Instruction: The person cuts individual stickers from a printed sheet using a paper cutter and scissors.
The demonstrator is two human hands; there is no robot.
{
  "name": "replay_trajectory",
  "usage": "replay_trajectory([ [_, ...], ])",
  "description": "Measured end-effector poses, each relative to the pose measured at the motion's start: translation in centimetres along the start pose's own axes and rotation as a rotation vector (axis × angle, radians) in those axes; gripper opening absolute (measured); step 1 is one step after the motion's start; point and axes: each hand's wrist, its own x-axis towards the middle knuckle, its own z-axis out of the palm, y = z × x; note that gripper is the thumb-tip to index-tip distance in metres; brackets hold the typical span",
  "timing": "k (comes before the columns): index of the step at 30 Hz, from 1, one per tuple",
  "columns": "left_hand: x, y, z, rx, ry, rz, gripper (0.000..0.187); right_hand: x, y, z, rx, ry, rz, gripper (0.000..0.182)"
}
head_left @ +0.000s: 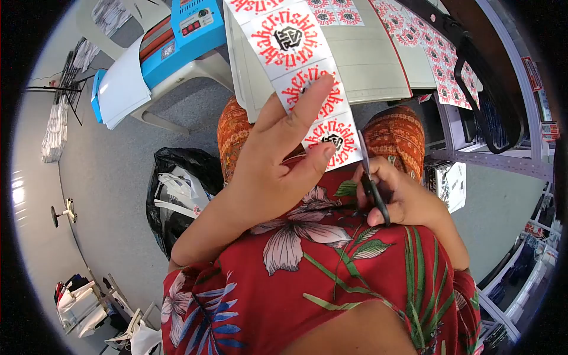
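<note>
My left hand (275, 151) is closed on a long white strip of stickers (287, 38), its thumb and fingers lying over the lower part. Each sticker carries a ring of red lettering around a black emblem. In my right hand (411, 198) is a pair of scissors (378, 204) with black handles, the fingers curled through the loops. The scissor blades point upward, right at the strip's lower right edge. Both hands are above my lap, in front of the red floral shirt (284, 248).
More printed sticker sheets (452, 68) lie on the table (373, 71) ahead. A blue machine (186, 38) with paper sits on a white plastic chair (192, 70) at left. On the floor, a black plastic bag (165, 228) holds paper scraps. Metal shelving (503, 165) stands at right.
</note>
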Motion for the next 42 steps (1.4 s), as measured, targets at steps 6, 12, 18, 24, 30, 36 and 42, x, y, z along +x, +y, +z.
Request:
replay_trajectory([
  [6, 0.3, 0.7, -0.4, 0.190, -0.174, -0.019, 0.060, -0.2, 1.1, -0.2, -0.001, -0.023, -0.129, 0.062],
  [12, 0.4, 0.4, 0.3, 0.166, -0.104, 0.025, 0.059, -0.3, 1.4, -0.2, 0.012, 0.002, -0.143, 0.062],
  [18, 0.5, 0.5, 0.4, 0.193, -0.164, 0.040, 0.060, -0.5, 1.5, -0.2, 0.027, 0.016, -0.145, 0.061],
  [24, 0.5, 0.4, 0.6, 0.174, -0.166, 0.035, 0.061, -0.7, 1.3, -0.2, 0.033, 0.023, -0.111, 0.061],
  [30, 0.5, 0.4, 0.7, 0.176, -0.167, 0.041, 0.061, -0.8, 1.3, -0.2, 0.034, 0.031, -0.104, 0.061],
  [36, 0.6, 0.3, 0.6, 0.196, -0.165, 0.067, 0.062, -0.7, 1.6, -0.1, 0.045, 0.062, -0.127, 0.060],
  [42, 0.6, 0.2, 1.3, 0.129, -0.019, 0.068, 0.057, -0.7, 1.6, -0.1, 0.034, 0.075, -0.117, 0.059],
])
